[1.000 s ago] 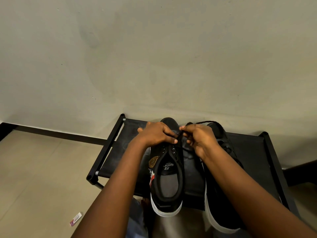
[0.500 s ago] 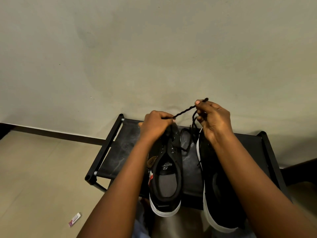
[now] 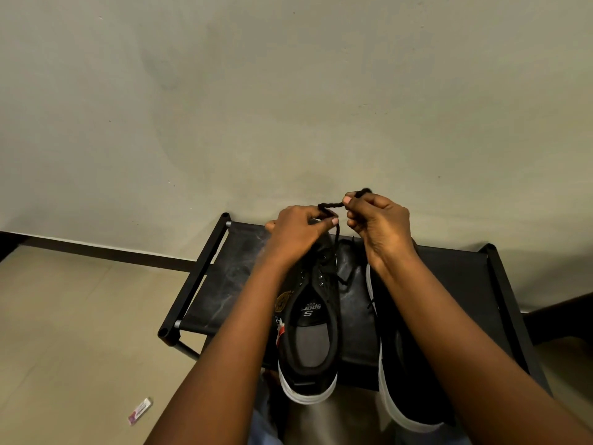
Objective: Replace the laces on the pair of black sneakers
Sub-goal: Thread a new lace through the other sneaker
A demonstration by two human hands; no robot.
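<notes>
A black bench (image 3: 231, 284) fills the lower middle of the frame, carrying two black sneakers: the left sneaker (image 3: 308, 332) at centre and the right sneaker (image 3: 407, 364) beside it, mostly under a forearm. Above their toes, the left hand (image 3: 298, 232) and right hand (image 3: 382, 226) each pinch the thin black lace (image 3: 330, 205) stretched between them. It looks limp, light and prone to twisting; best pinched near its stiff tip.

Dim, flat indoor light — soft shadows, sharp focus, wide-angle bending at the edges.
</notes>
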